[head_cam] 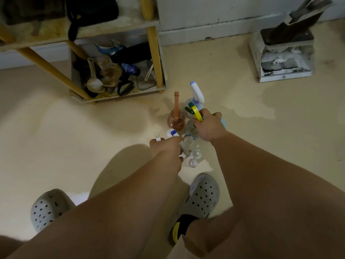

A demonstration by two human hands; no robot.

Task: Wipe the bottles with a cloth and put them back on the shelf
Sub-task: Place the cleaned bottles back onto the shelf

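Bottles (189,130) look light and slippery; hold the necks. Left hand (167,148) grips a white sprayer (172,133), right hand (210,127) grips a yellow sprayer (197,113).

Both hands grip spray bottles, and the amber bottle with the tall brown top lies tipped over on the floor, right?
Not quite: in the head view the amber bottle stands upright on the floor. The left hand does grip the white-and-blue sprayer, the right hand the yellow-triggered sprayer.

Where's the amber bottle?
Head view, centre: the amber bottle stands on the floor, just left of the spray bottle, in front of the shelf.
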